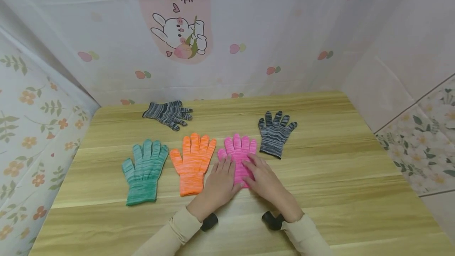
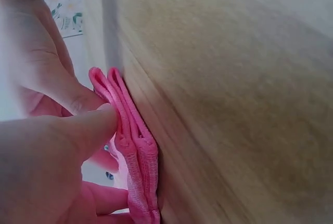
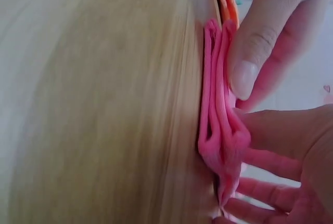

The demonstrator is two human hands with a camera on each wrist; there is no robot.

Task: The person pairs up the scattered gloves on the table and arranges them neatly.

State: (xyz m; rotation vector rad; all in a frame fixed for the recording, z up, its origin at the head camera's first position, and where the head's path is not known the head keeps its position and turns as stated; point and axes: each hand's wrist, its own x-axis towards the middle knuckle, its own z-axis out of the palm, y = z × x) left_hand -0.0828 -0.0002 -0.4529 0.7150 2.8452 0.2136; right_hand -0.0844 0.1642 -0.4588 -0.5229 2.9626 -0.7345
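Observation:
A pair of pink knit gloves (image 1: 238, 177), one stacked on the other, lies palm-down at the middle of the table with fingers pointing away. My left hand (image 1: 221, 181) rests on its left side, fingers extended. On the right side my right hand (image 1: 264, 179) lies with its fingers spread over the fabric. Two layered cuffs of the pink gloves (image 2: 136, 151) show edge-on in the left wrist view, the thumbs touching the upper layer. The same cuffs (image 3: 221, 104) appear in the right wrist view. Just left lies an orange glove (image 1: 193, 165).
A green glove (image 1: 145, 173) lies left of the orange one. Grey-black striped gloves lie farther back, one at left (image 1: 168, 113) and one at right (image 1: 275, 135). The wooden table (image 1: 337, 192) meets a printed curtain (image 1: 249, 19) behind. Black wrist devices (image 1: 273, 221) sit under the wrists.

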